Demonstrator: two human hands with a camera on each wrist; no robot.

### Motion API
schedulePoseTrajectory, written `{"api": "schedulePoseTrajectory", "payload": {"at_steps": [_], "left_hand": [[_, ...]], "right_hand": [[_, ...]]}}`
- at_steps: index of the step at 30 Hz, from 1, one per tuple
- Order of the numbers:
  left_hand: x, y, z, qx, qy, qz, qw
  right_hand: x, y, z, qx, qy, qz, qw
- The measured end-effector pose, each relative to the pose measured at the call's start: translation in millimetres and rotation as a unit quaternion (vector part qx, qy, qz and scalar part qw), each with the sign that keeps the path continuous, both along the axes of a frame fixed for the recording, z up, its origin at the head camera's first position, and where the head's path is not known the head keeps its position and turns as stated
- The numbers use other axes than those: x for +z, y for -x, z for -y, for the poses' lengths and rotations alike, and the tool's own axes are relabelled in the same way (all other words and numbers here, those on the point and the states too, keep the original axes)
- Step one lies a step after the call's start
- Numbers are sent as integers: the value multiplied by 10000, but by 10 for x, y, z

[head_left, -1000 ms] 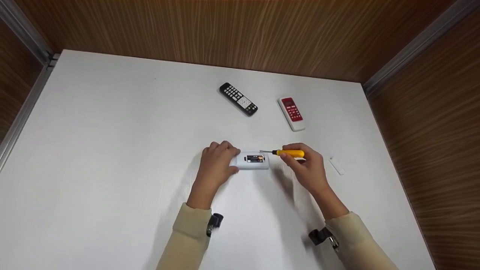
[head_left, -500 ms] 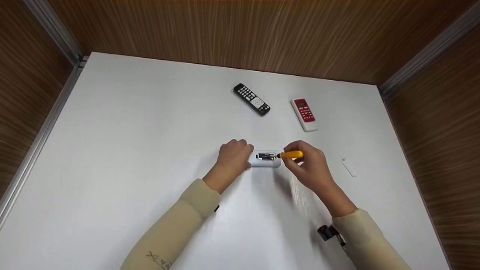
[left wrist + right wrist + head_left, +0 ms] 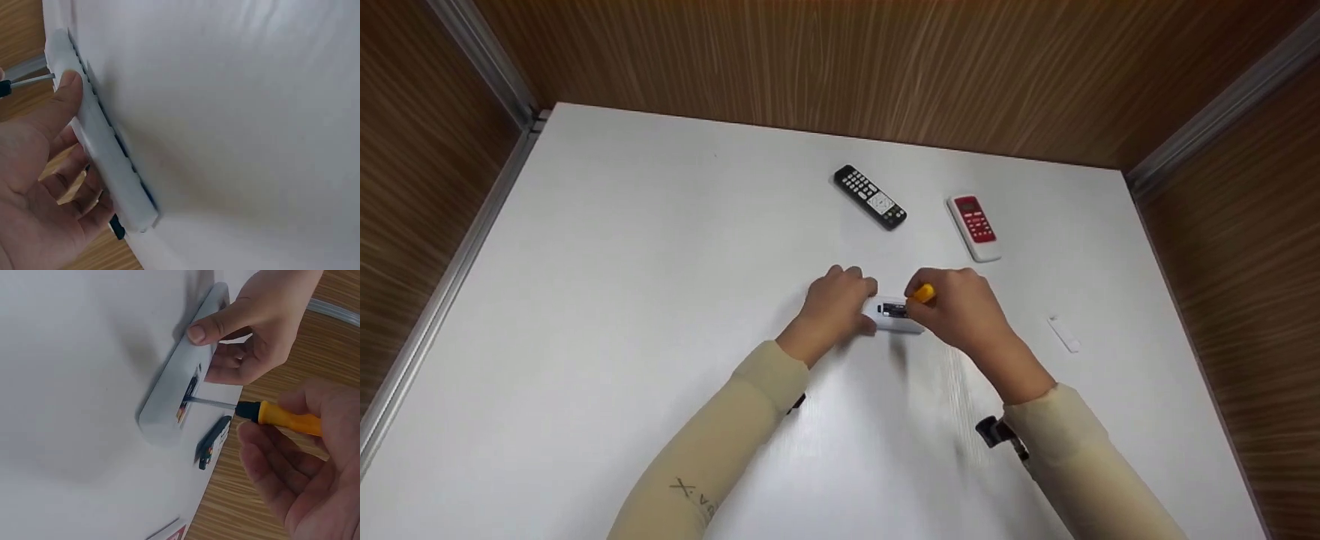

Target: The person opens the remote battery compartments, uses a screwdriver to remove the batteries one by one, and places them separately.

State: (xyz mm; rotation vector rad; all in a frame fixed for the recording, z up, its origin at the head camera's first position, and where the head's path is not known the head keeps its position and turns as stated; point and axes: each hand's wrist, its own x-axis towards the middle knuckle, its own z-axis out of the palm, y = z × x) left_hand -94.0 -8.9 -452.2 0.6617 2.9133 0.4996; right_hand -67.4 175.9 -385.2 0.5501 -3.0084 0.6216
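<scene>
On the white table point(image 3: 630, 247): white remote point(image 3: 175, 377), back upward, battery point(image 3: 190, 390) exposed; whether it lay flat or slightly raised was unclear.
Left hand point(image 3: 834, 301): thumb and fingers gripped the remote's end across its long edges.
Right hand point(image 3: 960, 307): thumb and fingers pinched the yellow screwdriver point(image 3: 289, 419), tip at the battery.
Remote's handling: probably light, rigid, somewhat slippery; its long sides, clear of the opening, seemed the best hold.
Materials: shell looked smooth, rounded plastic; screwdriver had a thin, straight metal shaft point(image 3: 211, 403).
</scene>
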Motion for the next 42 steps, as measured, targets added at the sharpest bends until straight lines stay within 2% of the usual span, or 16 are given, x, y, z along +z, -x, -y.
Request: {"api": "schedulePoseTrajectory", "payload": {"at_steps": [4,8,13,18,23,28,31,33,39,42], "left_hand": [[-18,-24,-40,-17,-97,-23,9999],[-18,-48,-67,93,-21,-40,9999],[-12,-79,-77,308,-36,56,9995],[12,-46,-80,469,-225,270,9983],[37,-10,-78,618,-225,387,9971],[42,0,-71,670,-253,423,9965],[47,8,-58,727,-244,446,9961],[53,12,-50,763,-216,473,9957],[88,28,-52,767,-200,498,9956],[77,20,-63,770,-171,471,9958]], "right_hand": [[-44,-55,4,4,74,-122,9999],[-78,-80,-14,-39,229,-128,9996],[-41,14,-5,-142,261,429,9986],[46,148,76,-5,-72,990,9951],[54,197,120,84,-90,973,9952],[-72,99,13,-138,414,572,9974],[-184,-15,-55,-219,792,133,9965],[-277,-96,-83,-172,973,-300,9947],[-502,-318,-130,317,791,-1713,9815],[-550,-375,-153,349,718,-1884,9788]]}}
